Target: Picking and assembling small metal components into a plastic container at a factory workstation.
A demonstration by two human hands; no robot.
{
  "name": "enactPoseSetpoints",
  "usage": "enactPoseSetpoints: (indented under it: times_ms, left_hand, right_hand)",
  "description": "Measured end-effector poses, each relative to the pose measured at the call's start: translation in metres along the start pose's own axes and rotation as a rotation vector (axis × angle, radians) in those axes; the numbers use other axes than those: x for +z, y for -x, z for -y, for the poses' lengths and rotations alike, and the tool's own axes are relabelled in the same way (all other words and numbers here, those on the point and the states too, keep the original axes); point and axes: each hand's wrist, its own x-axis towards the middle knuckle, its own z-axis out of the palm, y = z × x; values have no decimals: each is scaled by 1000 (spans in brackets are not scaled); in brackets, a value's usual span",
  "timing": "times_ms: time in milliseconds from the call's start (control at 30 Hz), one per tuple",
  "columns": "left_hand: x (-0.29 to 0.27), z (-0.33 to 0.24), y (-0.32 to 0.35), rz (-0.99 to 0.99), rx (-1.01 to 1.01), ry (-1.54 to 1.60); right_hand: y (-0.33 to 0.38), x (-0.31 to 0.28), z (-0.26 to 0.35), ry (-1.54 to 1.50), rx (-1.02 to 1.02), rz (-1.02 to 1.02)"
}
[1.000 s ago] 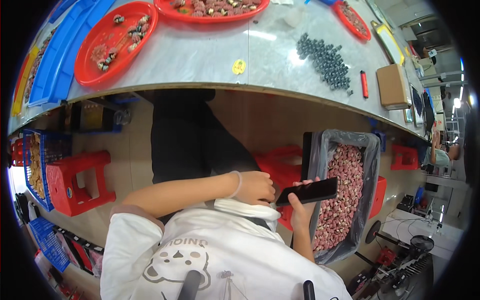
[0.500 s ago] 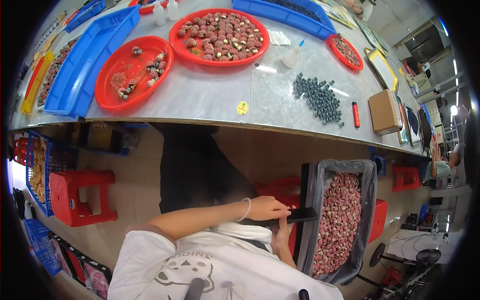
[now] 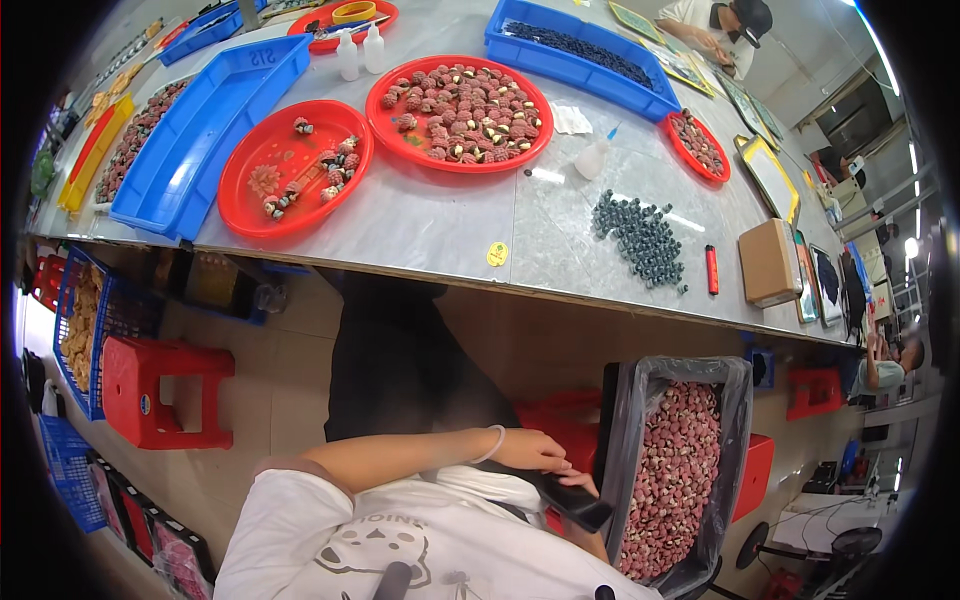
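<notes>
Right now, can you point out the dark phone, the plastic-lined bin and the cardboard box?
Dark phone (image 3: 590, 514): head view, on its exposed end.
Plastic-lined bin (image 3: 735, 430): head view, on its right-hand wall.
Cardboard box (image 3: 768, 263): head view, on its large brown face.

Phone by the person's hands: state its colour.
The phone is black, seen in the head view.

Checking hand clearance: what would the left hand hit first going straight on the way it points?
The left hand would probably meet the black phone first, close ahead; beyond that is the plastic-lined tub. Depth is unclear there, so it might pass above the phone.
</notes>
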Motion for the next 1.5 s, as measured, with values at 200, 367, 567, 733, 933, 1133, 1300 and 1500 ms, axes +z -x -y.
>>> enactPoseSetpoints:
  times_ms: [200,367,567,733,933,1133,1300,1500]
  left_hand:
    - [3,1,-11,67,7,-211]
    - [-1,2,-11,21,38,-296]
    - [-5,-5,-17,103,-24,-275]
    - [2,4,-16,45,-5,-352]
    - [20,12,-21,28,188,-350]
    - [51,22,-48,7,263,-222]
    - [39,23,-38,-42,191,-613]
    - [37,36,-35,-72,223,-480]
  right_hand:
    - [-8,0,-49,442,-201,-192]
    - [-31,-7,-71,297,-25,-443]
    - [2,6,32,1134,-221,165]
    - [-25,-7,-10,1299,-265,274]
    - [-6,-13,-40,1508,-133,-43]
    - [-80,33,-36,1420,-119,271]
    - [-95,21,-40,1301,-112,363]
    - [-111,3,-40,1170,-70,370]
